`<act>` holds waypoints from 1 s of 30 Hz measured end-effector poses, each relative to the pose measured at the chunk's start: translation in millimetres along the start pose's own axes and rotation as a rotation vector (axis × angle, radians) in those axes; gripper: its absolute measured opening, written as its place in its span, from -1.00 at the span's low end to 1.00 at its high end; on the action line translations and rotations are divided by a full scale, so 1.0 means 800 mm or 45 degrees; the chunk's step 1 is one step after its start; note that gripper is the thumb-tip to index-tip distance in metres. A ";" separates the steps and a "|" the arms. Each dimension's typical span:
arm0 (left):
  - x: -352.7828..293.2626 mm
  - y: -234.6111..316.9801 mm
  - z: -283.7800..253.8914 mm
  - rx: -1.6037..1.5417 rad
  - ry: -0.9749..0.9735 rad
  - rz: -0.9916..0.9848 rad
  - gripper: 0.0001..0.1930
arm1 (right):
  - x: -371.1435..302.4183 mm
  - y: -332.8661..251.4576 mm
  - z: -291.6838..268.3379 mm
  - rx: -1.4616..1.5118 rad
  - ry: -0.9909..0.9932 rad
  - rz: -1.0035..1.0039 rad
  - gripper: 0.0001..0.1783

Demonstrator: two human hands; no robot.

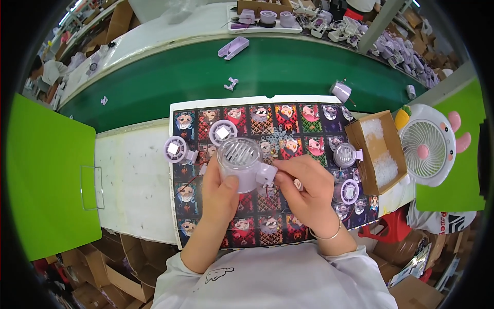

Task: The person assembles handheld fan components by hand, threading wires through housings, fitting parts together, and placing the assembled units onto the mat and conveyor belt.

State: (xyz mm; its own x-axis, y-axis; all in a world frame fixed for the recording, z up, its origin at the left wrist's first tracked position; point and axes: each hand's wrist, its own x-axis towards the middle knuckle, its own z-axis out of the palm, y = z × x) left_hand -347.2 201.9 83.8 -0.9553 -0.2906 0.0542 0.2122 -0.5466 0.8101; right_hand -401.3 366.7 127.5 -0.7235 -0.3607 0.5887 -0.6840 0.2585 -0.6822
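Green belt [164,80], patterned mat [270,226] under lilac housing [246,177]

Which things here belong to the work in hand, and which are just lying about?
Seemingly in the work:
- lilac housing with clear slotted cap, in the left hand, right hand at its side stub
- round lilac parts and clear rings on the patterned mat

Probably lying about:
- rabbit-eared fan
- lilac trough-shaped piece on the green belt
- red container

holds a housing [244,167] over the mat [270,225], between left hand [222,191] and right hand [310,189]
has two units [176,149] back-left on the mat, a carton [366,159] at its right edge, a fan [431,147] right of that, a belt [154,92] behind
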 end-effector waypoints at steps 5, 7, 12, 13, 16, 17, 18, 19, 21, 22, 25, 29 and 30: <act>-0.006 -0.006 -0.006 0.049 -0.101 -0.051 -0.20 | -0.008 -0.002 -0.008 0.239 -0.115 0.161 -0.79; -0.009 -0.008 -0.016 0.184 -0.127 -0.012 -0.20 | -0.008 -0.006 -0.014 0.181 -0.142 0.178 -0.80; -0.016 -0.020 -0.008 0.375 -0.043 0.050 -0.16 | -0.016 0.007 -0.006 0.245 -0.101 0.512 -0.88; -0.020 -0.024 -0.006 0.145 -0.038 -0.076 -0.16 | -0.017 0.016 0.000 0.329 -0.061 0.629 -0.89; -0.018 -0.022 -0.005 -0.069 -0.024 -0.221 -0.17 | -0.025 0.042 -0.006 0.621 -0.168 0.671 -0.88; -0.019 -0.021 -0.006 -0.053 -0.008 -0.247 -0.19 | -0.027 0.044 -0.005 0.715 -0.197 0.505 -0.84; -0.019 -0.017 -0.005 -0.051 -0.006 -0.249 -0.19 | -0.027 0.042 -0.005 0.717 -0.198 0.507 -0.84; -0.017 -0.013 -0.003 -0.028 -0.041 -0.274 -0.22 | -0.023 0.036 -0.005 0.794 -0.196 0.466 -0.81; -0.014 -0.012 -0.002 -0.004 -0.087 -0.298 -0.26 | -0.021 0.022 0.004 1.052 -0.185 0.556 -0.75; -0.014 -0.016 -0.004 -0.005 -0.086 -0.278 -0.28 | -0.022 0.018 0.002 1.050 -0.180 0.555 -0.75; -0.015 -0.016 -0.004 -0.048 -0.067 -0.285 -0.30 | -0.022 0.010 0.000 0.671 -0.338 0.417 -0.85; -0.018 -0.008 0.003 -0.193 -0.163 -0.406 -0.28 | -0.031 0.010 0.005 1.121 -0.226 0.506 -0.88; -0.019 -0.007 0.005 -0.193 -0.161 -0.405 -0.28 | -0.032 0.011 0.004 1.302 -0.246 0.548 -0.89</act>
State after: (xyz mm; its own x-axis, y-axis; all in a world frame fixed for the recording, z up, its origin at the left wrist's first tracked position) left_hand -334.9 212.6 80.6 -0.9943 0.0067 -0.1069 -0.0803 -0.7069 0.7028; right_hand -388.7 375.7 104.9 -0.7931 -0.5746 0.2021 0.0818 -0.4294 -0.8994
